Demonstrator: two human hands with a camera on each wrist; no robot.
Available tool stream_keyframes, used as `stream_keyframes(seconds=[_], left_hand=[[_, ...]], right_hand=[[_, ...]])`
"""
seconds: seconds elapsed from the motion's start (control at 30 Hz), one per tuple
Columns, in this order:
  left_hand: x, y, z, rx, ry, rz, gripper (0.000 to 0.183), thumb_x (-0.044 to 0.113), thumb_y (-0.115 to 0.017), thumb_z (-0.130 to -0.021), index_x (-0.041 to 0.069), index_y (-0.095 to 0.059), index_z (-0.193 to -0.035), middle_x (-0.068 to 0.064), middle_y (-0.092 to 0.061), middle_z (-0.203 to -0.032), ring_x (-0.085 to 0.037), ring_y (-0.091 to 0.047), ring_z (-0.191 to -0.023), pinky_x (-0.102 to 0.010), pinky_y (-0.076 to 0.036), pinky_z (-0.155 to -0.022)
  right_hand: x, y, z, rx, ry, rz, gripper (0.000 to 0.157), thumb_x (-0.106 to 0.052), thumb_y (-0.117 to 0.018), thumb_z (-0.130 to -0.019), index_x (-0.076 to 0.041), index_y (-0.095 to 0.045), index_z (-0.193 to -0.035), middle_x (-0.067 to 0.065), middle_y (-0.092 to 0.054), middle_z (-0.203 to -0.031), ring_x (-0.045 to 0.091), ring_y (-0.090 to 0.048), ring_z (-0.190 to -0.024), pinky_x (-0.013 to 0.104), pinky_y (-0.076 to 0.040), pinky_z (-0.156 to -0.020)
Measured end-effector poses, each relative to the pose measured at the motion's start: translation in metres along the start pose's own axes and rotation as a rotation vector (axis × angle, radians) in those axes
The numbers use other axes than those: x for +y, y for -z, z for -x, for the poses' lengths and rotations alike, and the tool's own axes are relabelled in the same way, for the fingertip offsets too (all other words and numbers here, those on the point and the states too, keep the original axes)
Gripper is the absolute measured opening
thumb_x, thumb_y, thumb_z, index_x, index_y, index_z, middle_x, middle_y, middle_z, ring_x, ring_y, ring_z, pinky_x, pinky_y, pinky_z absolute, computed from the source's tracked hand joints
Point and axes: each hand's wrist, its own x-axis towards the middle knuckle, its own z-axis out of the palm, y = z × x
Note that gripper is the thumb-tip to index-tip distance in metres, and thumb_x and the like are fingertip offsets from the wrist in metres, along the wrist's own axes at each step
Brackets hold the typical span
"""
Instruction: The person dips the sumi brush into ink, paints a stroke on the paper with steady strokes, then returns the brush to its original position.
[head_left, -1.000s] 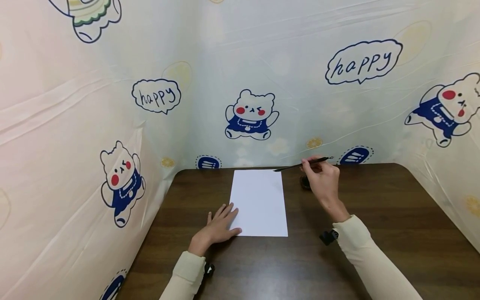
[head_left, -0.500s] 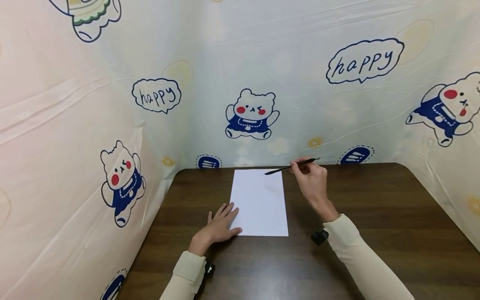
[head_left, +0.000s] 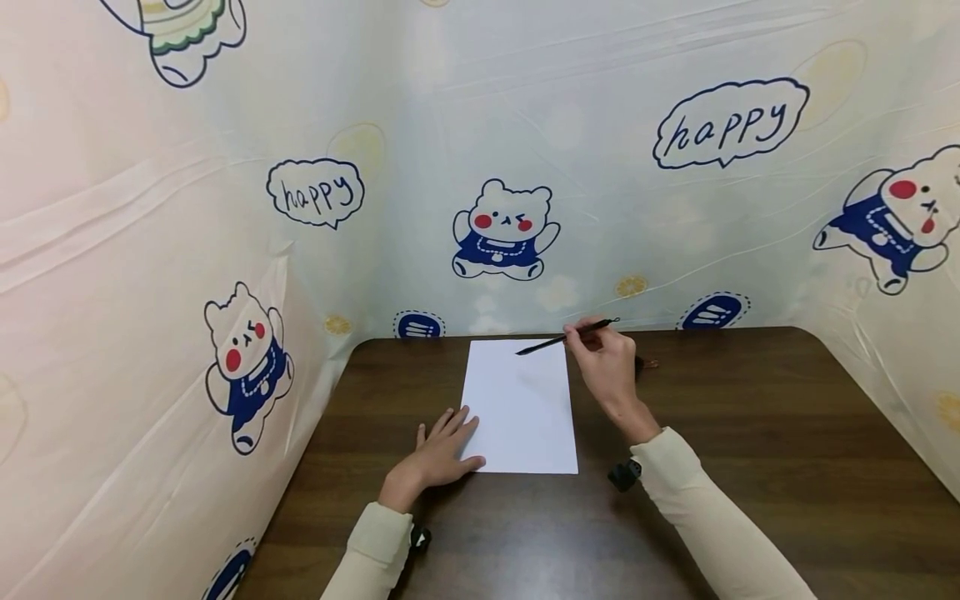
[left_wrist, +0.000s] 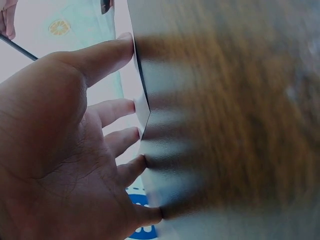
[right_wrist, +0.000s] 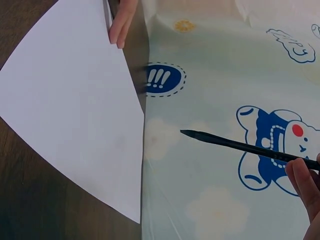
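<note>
A white sheet of paper (head_left: pixel 517 408) lies on the dark wooden table. My left hand (head_left: pixel 437 457) rests on its lower left edge with the fingers spread; in the left wrist view the thumb (left_wrist: pixel 107 57) and fingertips touch the surface. My right hand (head_left: pixel 606 367) pinches a black writing brush (head_left: pixel 551 342) by its handle, over the upper right of the sheet. Its dark tip points left and down; in the right wrist view the brush (right_wrist: pixel 225 141) tip appears raised off the paper. No marks show on the sheet.
Behind my right hand a small dark object with a reddish end (head_left: pixel 649 363) is partly hidden. The wooden table (head_left: pixel 735 400) reaches to a printed curtain (head_left: pixel 502 108) at the back and sides.
My right hand has moved left with the brush, taking the tip from the sheet's upper right corner further in over the paper. The left hand has stayed in place.
</note>
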Motion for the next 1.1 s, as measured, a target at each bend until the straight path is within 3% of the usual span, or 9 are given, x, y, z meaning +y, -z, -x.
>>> stream_keyframes(seconds=[0.33, 0.73, 1.1], left_hand=[[-0.001, -0.002, -0.005, 0.003, 0.026, -0.03, 0.078, 0.046, -0.067, -0.103, 0.014, -0.037, -0.167, -0.011, -0.019, -0.179, -0.041, -0.013, -0.166, -0.082, -0.004, -0.123], [-0.002, -0.003, -0.006, -0.003, 0.034, -0.045, 0.079, 0.047, -0.068, -0.103, 0.014, -0.037, -0.167, -0.011, -0.019, -0.179, -0.041, -0.013, -0.166, -0.082, -0.005, -0.123], [-0.002, -0.003, -0.006, 0.004, 0.032, -0.043, 0.079, 0.048, -0.068, -0.102, 0.013, -0.038, -0.167, -0.012, -0.021, -0.179, -0.041, -0.014, -0.166, -0.083, -0.006, -0.122]], right_hand=[[-0.005, -0.011, 0.001, -0.049, -0.021, 0.014, 0.013, -0.013, -0.076, -0.1, -0.002, -0.075, -0.093, 0.012, -0.08, -0.083, 0.023, -0.079, -0.071, 0.004, -0.05, -0.068], [-0.009, -0.024, 0.006, -0.069, 0.009, 0.033, 0.011, -0.011, -0.078, -0.098, -0.002, -0.075, -0.093, 0.012, -0.08, -0.083, 0.023, -0.078, -0.071, 0.035, -0.063, -0.064], [-0.014, -0.038, 0.011, -0.129, -0.009, 0.019, 0.012, -0.015, -0.076, -0.1, -0.004, -0.075, -0.098, 0.011, -0.08, -0.089, 0.023, -0.08, -0.078, 0.037, -0.066, -0.071]])
